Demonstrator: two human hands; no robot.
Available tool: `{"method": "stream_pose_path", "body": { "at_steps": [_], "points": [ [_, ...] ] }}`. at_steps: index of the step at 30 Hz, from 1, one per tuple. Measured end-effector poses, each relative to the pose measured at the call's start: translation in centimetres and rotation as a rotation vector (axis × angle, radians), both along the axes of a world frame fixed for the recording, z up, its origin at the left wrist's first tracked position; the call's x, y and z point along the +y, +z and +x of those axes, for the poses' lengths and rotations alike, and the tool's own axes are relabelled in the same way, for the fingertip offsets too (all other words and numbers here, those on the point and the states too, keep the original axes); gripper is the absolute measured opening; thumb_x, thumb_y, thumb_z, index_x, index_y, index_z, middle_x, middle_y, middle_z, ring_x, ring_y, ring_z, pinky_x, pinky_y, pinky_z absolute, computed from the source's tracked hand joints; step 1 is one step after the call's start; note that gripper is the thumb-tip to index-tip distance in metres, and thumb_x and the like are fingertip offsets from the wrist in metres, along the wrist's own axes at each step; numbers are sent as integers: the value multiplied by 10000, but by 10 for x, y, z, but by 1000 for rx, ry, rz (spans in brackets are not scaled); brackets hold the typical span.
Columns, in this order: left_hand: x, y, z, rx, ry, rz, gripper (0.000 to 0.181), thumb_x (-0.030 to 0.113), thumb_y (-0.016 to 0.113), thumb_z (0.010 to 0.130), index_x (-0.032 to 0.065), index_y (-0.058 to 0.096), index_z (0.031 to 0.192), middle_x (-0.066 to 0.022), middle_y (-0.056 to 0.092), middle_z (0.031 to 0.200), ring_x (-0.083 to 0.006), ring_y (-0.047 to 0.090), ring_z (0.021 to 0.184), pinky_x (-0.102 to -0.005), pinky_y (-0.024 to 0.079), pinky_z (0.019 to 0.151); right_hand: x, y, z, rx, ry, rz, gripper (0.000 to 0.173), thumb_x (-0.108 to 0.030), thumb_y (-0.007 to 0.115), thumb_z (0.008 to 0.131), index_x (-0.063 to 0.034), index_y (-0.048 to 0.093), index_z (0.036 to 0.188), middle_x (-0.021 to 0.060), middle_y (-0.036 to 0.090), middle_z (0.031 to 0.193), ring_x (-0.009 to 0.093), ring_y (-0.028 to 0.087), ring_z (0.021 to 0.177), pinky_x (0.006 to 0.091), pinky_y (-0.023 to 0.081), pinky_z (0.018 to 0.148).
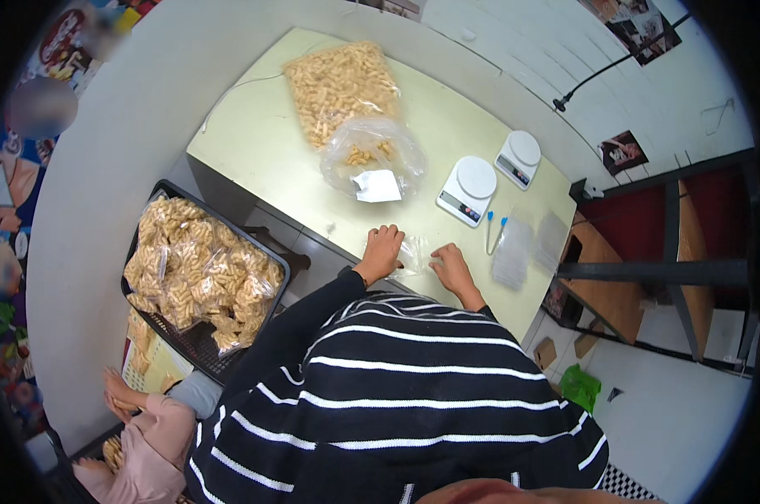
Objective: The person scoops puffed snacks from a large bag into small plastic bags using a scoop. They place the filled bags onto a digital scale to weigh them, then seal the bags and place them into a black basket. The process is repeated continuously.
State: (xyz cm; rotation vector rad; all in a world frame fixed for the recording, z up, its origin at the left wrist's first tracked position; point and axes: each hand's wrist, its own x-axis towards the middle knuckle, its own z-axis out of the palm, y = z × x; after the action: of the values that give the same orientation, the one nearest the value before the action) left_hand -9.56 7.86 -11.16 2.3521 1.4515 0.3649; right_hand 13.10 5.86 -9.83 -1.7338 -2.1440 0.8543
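My left hand [383,253] rests on the left part of a clear plastic bag [411,255] that lies flat at the table's near edge. Whether its curled fingers pinch the film, I cannot tell. Just right of the bag is my right hand [450,268], fingers apart, holding nothing. Beyond them stands an open clear bag [411,148] with a few puffed snack pieces [358,155] and a white card [379,186]. A large clear bag full of puffed snacks [342,85] lies behind it. Two white digital kitchen scales [468,191] [518,157] stand to the right.
Blue-tipped tongs [496,233] and stacks of clear bags [512,252] [551,240] lie right on the table. A black plastic crate [279,255] of filled snack bags [197,264] stands left. Another person [156,435] sits at lower left. Shelving [654,271] stands at right, a green bag [580,385] on the floor.
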Motion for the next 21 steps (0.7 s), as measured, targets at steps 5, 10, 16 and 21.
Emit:
{"method": "stream_pose_path", "body": {
  "at_steps": [5, 10, 16, 21],
  "points": [
    [-1, -19, 12, 47, 161, -166, 474, 250, 867, 573, 77, 633, 948, -122, 575, 984, -309, 530, 1034, -457, 380, 870, -3, -2, 19, 51, 48, 15, 234, -98, 706, 793, -29, 663, 1012, 156, 567, 1025, 321, 569, 992, 385, 460, 904],
    [-12, -1, 23, -178, 271, -258, 284, 223, 860, 615, 69, 648, 725, -108, 624, 886, -295, 591, 899, -432, 442, 766, -15, -11, 38, 168, -18, -28, 445, -110, 733, 820, -41, 587, 1235, 138, 576, 1138, 228, 616, 951, 332, 531, 781],
    [-30, 32, 35, -586, 284, -589, 274, 205, 851, 691, 27, 655, 764, -89, 683, 848, -200, 636, 722, -324, 503, 677, -16, 5, 46, 658, -137, -376, 345, -132, 662, 903, -26, 595, 1225, 77, 636, 1050, 140, 610, 905, 273, 507, 782],
    [-53, 55, 50, -1056, 243, -795, 213, 163, 750, 830, 7, 680, 957, -88, 694, 899, -174, 663, 831, -298, 534, 773, -25, 32, 53, 769, -118, -430, 246, -111, 604, 937, -17, 618, 1163, 36, 659, 928, 110, 614, 837, 244, 491, 761]
  ]
}}
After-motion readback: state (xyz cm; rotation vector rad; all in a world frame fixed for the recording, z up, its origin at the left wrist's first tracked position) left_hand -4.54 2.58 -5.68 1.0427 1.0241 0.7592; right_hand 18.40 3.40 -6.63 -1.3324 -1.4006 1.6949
